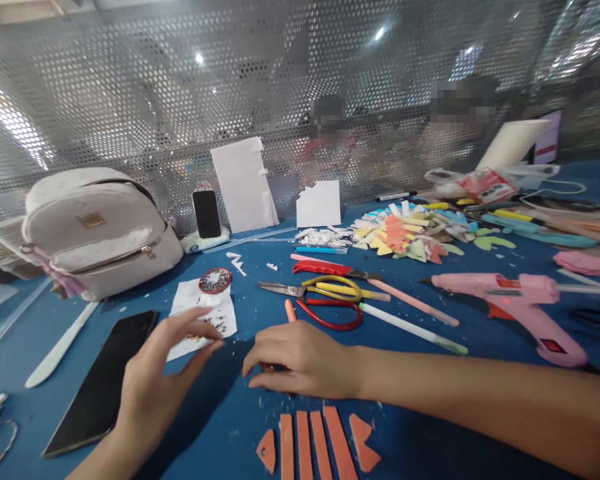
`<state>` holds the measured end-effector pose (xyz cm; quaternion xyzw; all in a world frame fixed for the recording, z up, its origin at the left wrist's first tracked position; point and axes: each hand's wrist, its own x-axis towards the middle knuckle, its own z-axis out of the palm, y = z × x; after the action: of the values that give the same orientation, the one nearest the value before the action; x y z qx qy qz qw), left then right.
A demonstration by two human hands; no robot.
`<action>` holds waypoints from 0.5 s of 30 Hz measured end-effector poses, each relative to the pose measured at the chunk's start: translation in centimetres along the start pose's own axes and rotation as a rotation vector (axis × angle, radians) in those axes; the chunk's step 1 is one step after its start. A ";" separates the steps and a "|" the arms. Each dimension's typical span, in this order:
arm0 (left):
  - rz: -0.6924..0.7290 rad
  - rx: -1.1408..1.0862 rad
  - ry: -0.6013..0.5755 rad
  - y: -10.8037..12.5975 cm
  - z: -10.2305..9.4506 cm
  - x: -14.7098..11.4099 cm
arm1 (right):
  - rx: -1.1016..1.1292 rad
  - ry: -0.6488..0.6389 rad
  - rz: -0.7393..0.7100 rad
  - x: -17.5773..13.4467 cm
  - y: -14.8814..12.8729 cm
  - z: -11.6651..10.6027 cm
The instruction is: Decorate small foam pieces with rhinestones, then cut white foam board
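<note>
My left hand (167, 373) hovers beside a white paper square (225, 320) strewn with dark crumbs, thumb and fingers curved with a gap between them and nothing visible inside. A small red-rimmed round dish (215, 281) of bits sits on that paper's far edge. My right hand (303, 360) is curled low over the blue table, fingers bent inward; what they hold, if anything, is hidden. An orange stick-like end (291, 311) pokes out behind it. Nearest me lie orange cut pieces: a head shape (267, 451), several strips (304, 445) and a tail shape (364, 443), in a fish-like row.
Scissors (283, 289), a red-handled cutter (325, 268) and markers (413, 328) lie beyond my right hand. A pink glue gun (510, 293) is at right, a paper scrap pile (405, 233) behind. Left are a dark phone (105, 380), white knife (63, 347) and backpack (100, 227).
</note>
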<state>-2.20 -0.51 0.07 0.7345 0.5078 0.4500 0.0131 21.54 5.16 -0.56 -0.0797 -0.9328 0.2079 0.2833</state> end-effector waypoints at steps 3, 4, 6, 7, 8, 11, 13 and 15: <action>-0.137 0.091 0.017 -1.4 -0.7 1.4 | 0.007 -0.034 0.028 0.0 0.0 0.0; -0.165 0.076 0.017 -1.7 -0.8 1.7 | 0.005 -0.044 0.035 0.0 0.0 0.0; -0.178 0.033 0.027 -1.8 -0.9 1.9 | 0.003 -0.047 0.041 0.0 0.0 0.0; -0.162 0.013 0.018 -1.6 -0.9 1.8 | 0.004 -0.045 0.040 -0.1 0.0 0.0; -0.131 -0.004 0.001 -1.2 -0.7 1.6 | 0.006 -0.045 0.039 -0.1 0.0 0.0; 0.018 -0.062 -0.109 0.6 -0.2 0.8 | -0.002 -0.051 0.043 -0.1 0.0 0.1; 0.123 -0.125 -0.193 1.6 0.2 0.4 | -0.024 -0.047 0.040 -0.1 0.1 0.1; 0.193 -0.184 -0.239 2.3 0.5 0.2 | -0.043 -0.039 0.031 -0.1 0.2 0.1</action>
<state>-0.10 -1.24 1.00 0.8238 0.3864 0.4032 0.0973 21.56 5.24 -0.77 -0.0963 -0.9411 0.1939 0.2598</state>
